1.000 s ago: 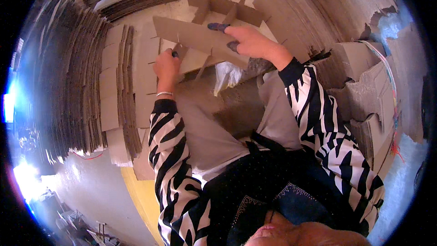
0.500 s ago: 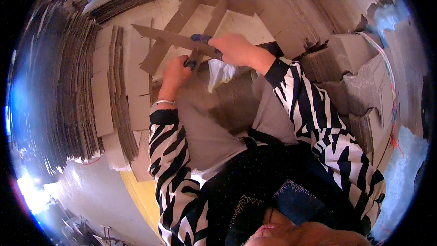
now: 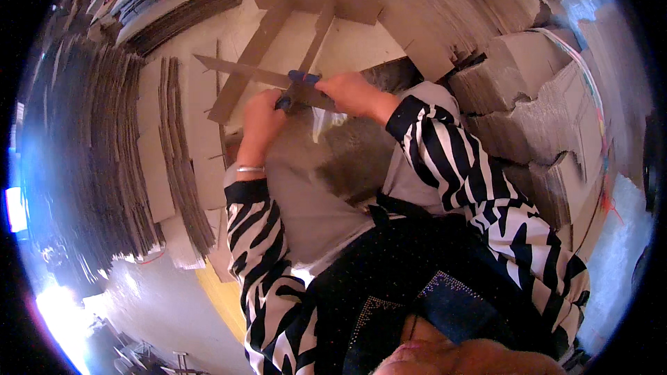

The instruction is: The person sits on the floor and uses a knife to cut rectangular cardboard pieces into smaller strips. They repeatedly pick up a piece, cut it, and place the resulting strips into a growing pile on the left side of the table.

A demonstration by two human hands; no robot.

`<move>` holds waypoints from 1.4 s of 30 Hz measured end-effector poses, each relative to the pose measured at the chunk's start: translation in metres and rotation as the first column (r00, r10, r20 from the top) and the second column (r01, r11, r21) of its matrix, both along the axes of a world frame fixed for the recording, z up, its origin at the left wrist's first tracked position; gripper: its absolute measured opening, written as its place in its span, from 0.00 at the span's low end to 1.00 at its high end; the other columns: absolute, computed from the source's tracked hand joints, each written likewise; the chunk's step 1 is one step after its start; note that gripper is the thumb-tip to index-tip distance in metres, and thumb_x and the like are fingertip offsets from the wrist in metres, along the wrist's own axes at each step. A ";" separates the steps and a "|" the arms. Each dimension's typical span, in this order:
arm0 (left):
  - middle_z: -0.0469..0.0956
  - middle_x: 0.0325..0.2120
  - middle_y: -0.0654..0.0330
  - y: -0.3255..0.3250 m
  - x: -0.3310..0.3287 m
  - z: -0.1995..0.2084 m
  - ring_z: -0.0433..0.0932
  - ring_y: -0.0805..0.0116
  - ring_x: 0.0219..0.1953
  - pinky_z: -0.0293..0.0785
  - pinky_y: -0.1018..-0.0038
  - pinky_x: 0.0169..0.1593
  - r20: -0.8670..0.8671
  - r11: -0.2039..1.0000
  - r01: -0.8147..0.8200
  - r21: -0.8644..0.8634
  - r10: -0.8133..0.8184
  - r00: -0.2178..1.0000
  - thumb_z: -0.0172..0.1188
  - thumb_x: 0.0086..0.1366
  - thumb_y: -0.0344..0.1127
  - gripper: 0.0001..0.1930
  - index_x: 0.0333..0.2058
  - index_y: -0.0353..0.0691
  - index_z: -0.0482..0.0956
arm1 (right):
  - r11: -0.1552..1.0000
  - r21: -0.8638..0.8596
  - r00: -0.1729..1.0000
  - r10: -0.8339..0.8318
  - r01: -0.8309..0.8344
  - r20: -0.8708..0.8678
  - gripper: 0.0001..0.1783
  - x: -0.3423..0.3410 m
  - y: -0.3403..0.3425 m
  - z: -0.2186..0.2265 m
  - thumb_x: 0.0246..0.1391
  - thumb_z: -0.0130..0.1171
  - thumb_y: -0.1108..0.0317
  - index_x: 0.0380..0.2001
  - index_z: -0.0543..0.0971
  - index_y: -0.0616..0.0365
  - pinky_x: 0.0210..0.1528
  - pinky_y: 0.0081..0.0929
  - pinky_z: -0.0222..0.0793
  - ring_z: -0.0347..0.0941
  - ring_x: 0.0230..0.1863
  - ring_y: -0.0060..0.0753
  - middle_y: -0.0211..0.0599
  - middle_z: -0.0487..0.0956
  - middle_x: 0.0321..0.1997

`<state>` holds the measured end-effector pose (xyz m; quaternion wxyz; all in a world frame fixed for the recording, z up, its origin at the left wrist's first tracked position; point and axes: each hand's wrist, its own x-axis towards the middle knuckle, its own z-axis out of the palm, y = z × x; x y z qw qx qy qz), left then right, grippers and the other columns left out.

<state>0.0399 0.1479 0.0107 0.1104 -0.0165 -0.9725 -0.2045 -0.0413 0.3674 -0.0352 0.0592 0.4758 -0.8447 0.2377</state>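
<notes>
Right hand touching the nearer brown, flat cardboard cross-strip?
Touching. The head view shows the right hand at the right end of the brown, flat cardboard cross-strip, a dark-blue-covered fingertip lying against it.

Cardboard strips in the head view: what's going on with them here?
A person is working on an open frame of crossed cardboard strips with both hands. The right hand holds the near crosswise strip, fingers close to where it meets the right lengthwise strip. The left hand is at that lengthwise strip's near end. The far crosswise strip already sits across both lengthwise strips. Cardboard stacks stand on either side.
</notes>
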 end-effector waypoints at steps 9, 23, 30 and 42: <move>0.79 0.38 0.47 -0.085 -0.015 0.012 0.77 0.47 0.43 0.74 0.57 0.44 0.000 0.863 -0.426 -0.273 0.443 0.897 0.54 0.53 0.30 0.13 0.39 0.38 0.79 | 0.996 0.076 0.992 -0.060 0.052 0.115 0.16 0.012 -0.010 0.018 0.45 0.56 0.72 0.40 0.75 0.50 0.34 0.47 0.71 0.77 0.37 0.52 0.42 0.79 0.31; 0.80 0.38 0.51 -0.082 -0.025 -0.002 0.78 0.49 0.43 0.75 0.55 0.44 0.184 0.833 -0.467 -0.297 0.530 0.828 0.52 0.55 0.35 0.14 0.40 0.45 0.81 | 0.958 0.271 0.978 -0.139 0.093 0.156 0.14 0.023 -0.023 0.037 0.46 0.56 0.73 0.39 0.74 0.52 0.34 0.48 0.69 0.75 0.38 0.54 0.44 0.78 0.32; 0.77 0.46 0.49 -0.098 0.003 0.007 0.75 0.47 0.49 0.72 0.57 0.50 -0.006 0.892 -0.436 -0.123 0.438 0.899 0.55 0.56 0.37 0.19 0.48 0.41 0.77 | 0.971 0.102 0.939 -0.234 0.214 0.254 0.17 -0.011 0.010 0.058 0.50 0.60 0.62 0.42 0.74 0.54 0.44 0.47 0.68 0.72 0.46 0.53 0.49 0.77 0.39; 0.80 0.40 0.49 -0.047 -0.067 0.013 0.79 0.49 0.43 0.75 0.55 0.42 0.179 0.846 -0.425 -0.322 0.495 0.850 0.54 0.58 0.39 0.14 0.42 0.41 0.76 | 0.614 0.140 0.630 -0.753 0.777 -0.191 0.19 -0.058 0.159 0.056 0.44 0.61 0.67 0.42 0.76 0.56 0.53 0.45 0.66 0.64 0.60 0.51 0.40 0.71 0.58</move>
